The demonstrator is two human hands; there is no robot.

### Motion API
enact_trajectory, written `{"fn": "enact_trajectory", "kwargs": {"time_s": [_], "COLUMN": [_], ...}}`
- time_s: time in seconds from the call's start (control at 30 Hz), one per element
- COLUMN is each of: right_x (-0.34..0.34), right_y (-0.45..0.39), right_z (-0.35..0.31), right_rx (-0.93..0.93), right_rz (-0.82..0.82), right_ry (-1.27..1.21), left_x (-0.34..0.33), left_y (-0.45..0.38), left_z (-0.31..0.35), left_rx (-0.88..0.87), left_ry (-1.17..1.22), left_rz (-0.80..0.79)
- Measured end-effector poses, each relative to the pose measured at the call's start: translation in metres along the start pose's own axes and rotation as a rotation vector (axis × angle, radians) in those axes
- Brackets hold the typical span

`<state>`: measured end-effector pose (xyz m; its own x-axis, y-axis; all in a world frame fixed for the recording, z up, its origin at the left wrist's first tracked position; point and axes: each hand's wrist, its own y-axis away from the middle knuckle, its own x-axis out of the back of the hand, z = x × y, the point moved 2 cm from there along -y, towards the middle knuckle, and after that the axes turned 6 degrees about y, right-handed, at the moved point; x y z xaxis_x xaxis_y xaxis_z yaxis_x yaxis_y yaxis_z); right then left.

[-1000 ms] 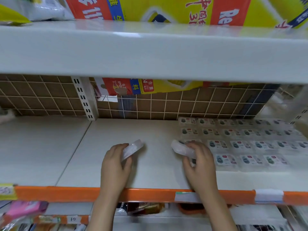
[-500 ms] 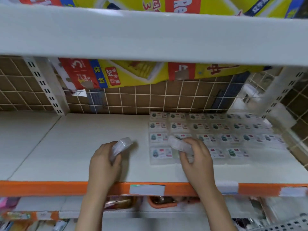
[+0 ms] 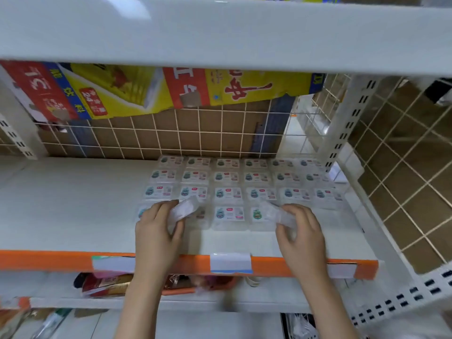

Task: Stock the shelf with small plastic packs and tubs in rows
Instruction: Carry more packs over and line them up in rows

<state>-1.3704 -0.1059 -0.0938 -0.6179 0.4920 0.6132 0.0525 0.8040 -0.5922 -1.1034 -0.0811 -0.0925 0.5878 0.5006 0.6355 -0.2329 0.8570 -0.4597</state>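
Note:
Several small clear plastic packs with green-and-red labels (image 3: 230,194) lie flat in rows at the right back of the white shelf (image 3: 73,211). My left hand (image 3: 156,231) grips one clear pack (image 3: 183,210), tilted on edge, over the front row's left end. My right hand (image 3: 300,231) holds another clear pack (image 3: 278,214), tilted, over the front row to the right of a labelled pack (image 3: 230,214). Both held packs hide parts of the packs below them.
An orange strip with price tags (image 3: 231,263) runs along the shelf's front edge. A wire grid (image 3: 195,133) backs the shelf, with red and yellow cartons (image 3: 137,89) behind it. A white perforated upright (image 3: 347,123) stands at the right. Another shelf board (image 3: 220,33) hangs overhead; packaged goods (image 3: 105,287) lie below.
Both hands have shifted right along the shelf with their packs; the left hand now sits over the front row's left end, the right hand further right along that row.

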Motion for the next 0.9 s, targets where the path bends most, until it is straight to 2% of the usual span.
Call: {"fn": "enact_trajectory", "kwargs": {"time_s": [0.47,0.7,0.9], "right_x": [0.04,0.032,0.031], "right_y": [-0.014,-0.018,-0.01], "right_z": [0.106,0.117,0.125], "right_rx": [-0.157,-0.131,-0.232], "right_rz": [0.005,-0.024,-0.005], "right_ry": [0.213,0.229,0.213], "left_x": [-0.038,-0.046,-0.057], "left_y": [0.007,0.021,0.019], "left_z": [0.046,0.054,0.065], "left_rx": [-0.082,-0.117,-0.126], "left_ry": [-0.01,-0.022,-0.017], "left_rz": [-0.076,-0.119,-0.139]}}
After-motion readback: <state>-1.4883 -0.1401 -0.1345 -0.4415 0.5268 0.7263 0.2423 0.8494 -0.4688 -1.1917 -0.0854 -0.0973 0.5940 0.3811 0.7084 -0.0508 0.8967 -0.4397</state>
